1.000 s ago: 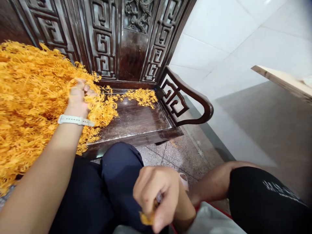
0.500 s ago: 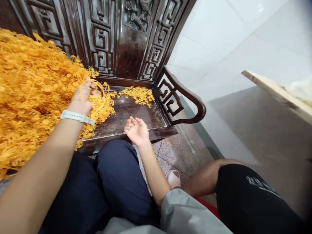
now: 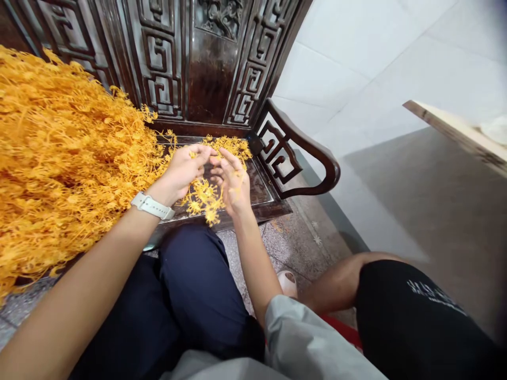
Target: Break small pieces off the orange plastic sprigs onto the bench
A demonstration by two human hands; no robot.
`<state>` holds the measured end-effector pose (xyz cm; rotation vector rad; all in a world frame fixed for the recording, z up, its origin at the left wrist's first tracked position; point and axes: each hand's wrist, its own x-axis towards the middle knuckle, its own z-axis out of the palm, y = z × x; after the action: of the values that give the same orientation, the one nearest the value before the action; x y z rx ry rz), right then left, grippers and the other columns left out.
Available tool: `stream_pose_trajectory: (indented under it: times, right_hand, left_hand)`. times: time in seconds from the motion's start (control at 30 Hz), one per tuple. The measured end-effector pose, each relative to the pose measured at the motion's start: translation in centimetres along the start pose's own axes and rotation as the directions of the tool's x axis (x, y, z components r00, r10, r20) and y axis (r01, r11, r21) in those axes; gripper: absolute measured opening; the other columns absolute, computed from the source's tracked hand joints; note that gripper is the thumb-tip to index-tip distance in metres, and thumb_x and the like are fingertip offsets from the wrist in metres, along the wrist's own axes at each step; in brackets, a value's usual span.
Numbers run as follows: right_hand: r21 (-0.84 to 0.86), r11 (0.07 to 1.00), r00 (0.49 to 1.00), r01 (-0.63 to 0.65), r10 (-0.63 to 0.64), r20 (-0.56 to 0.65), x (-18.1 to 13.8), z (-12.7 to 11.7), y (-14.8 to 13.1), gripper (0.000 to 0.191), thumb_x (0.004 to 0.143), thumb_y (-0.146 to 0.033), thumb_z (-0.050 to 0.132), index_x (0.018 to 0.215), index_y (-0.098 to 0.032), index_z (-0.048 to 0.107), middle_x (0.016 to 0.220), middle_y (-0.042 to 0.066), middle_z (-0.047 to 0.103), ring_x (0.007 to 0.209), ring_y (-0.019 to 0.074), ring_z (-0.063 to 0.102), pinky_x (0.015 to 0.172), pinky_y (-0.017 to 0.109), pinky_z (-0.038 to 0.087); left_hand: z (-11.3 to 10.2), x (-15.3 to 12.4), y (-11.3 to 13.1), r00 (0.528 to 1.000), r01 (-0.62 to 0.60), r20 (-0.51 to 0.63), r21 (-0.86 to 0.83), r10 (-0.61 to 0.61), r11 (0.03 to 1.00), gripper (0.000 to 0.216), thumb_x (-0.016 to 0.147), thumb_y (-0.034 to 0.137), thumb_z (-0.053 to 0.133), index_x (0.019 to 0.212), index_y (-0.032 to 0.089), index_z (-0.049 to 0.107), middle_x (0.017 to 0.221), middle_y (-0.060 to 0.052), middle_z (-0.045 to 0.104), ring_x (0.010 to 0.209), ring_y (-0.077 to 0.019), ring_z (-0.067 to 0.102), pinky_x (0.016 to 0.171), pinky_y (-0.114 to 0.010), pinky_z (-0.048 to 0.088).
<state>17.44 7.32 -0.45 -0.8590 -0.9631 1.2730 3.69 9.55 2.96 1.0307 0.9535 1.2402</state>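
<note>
Seen from the wearer's head, looking down: two bare hands come together over a dark, glossy wooden tabletop (image 3: 259, 189), which is the seat of a carved bench. Between and below them dangles a small yellow-orange sprig (image 3: 204, 198) with spiky, star-like tips, hanging near the front edge of the seat.

The left hand (image 3: 182, 171), with a pale watch strap (image 3: 152, 206) on its wrist, reaches in from the lower left; its thumb and fingers are pinched together at the tips, grasping the sprig's thin strands. The right hand (image 3: 236, 187) faces it, palm turned inward and fingers loosely bent, close to the left fingertips. Fine orange strands cross its palm, but whether those fingers grip anything cannot be told.

A great heap (image 3: 79, 169) of the same yellow-orange material fills the left side, piled against the bench's fretwork backrest (image 3: 209, 79). A smaller clump (image 3: 233, 145) lies at the rear of the seat, just behind the right hand and beside the curved armrest (image 3: 317, 151).

Below are the wearer's navy trousers (image 3: 194, 264) and grey sleeve (image 3: 309, 332). To the right, a bent leg in black shorts (image 3: 412, 316) shows above a speckled floor (image 3: 277, 240), beside a pale tiled wall (image 3: 340, 63); a wooden board (image 3: 455, 126) juts in from the edge.
</note>
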Motion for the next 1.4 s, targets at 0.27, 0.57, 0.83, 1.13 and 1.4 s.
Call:
stream_pose_trajectory:
  times: [0.27, 0.57, 0.83, 1.13, 1.4]
  right_hand:
    - [0.214, 0.969, 0.97, -0.125, 0.164, -0.179, 0.3, -2.3, -3.9, 0.039, 0.114, -0.046, 0.041, 0.092, -0.021, 0.062, 0.078, -0.001, 0.052, 0.058, 0.0095, 0.041, 0.051, 0.022, 0.034]
    - [0.385, 0.859, 0.941, -0.337, 0.306, 0.143, 1.2, -4.6, -6.0, 0.05, 0.114, -0.054, 0.027, 0.099, -0.019, 0.059, 0.078, -0.004, 0.045, 0.054, 0.0078, 0.011, 0.044, 0.019, 0.016]
    - [0.409, 0.827, 0.919, -0.386, 0.384, 0.091, -1.2, -5.0, -5.9, 0.034, 0.11, -0.042, 0.04, 0.103, -0.018, 0.062, 0.093, 0.003, 0.061, 0.056, 0.0073, 0.027, 0.046, 0.017, 0.03]
    - [0.389, 0.821, 0.905, -0.417, 0.414, 0.096, -3.1, -4.6, -2.5, 0.05, 0.079, 0.011, 0.057, 0.117, -0.02, 0.068, 0.095, -0.001, 0.066, 0.059, 0.0049, 0.042, 0.048, 0.012, 0.035]
    - [0.2, 0.811, 0.816, -0.549, 0.47, 0.336, -5.7, -4.6, 1.9, 0.011, 0.094, -0.01, 0.07, 0.104, -0.013, 0.075, 0.082, 0.001, 0.068, 0.073, 0.0101, 0.061, 0.069, 0.021, 0.054]
  left_hand:
    - [-1.0, -0.3, 0.6, 0.948, -0.219, 0.313, 0.519, 0.055, 0.827, 0.028, 0.083, 0.05, 0.086, 0.092, 0.024, 0.08, 0.093, -0.008, 0.082, 0.088, -0.0258, 0.073, 0.081, -0.039, 0.057]
    - [-2.6, 0.9, 0.0, 0.92, -0.391, 0.289, 0.675, 0.264, 0.625, 0.038, 0.08, 0.028, 0.073, 0.118, 0.024, 0.076, 0.112, -0.007, 0.081, 0.094, -0.0274, 0.071, 0.083, -0.037, 0.054]
    - [-4.4, 0.9, 0.2, 0.915, -0.332, 0.198, 0.866, 0.352, 0.375, 0.045, 0.075, 0.011, 0.063, 0.115, 0.026, 0.076, 0.103, -0.01, 0.079, 0.098, -0.0361, 0.072, 0.093, -0.043, 0.051]
    - [-2.7, 1.0, -0.2, 0.907, -0.361, 0.039, 0.589, 0.42, 0.724, 0.022, 0.077, 0.01, 0.066, 0.092, 0.023, 0.075, 0.086, -0.003, 0.072, 0.081, -0.0223, 0.065, 0.075, -0.033, 0.048]
    - [-2.8, 1.6, 0.6, 0.907, -0.271, -0.217, 0.356, 0.361, 0.894, 0.025, 0.084, -0.007, 0.061, 0.082, 0.018, 0.065, 0.079, 0.001, 0.064, 0.071, -0.0128, 0.058, 0.068, -0.029, 0.046]
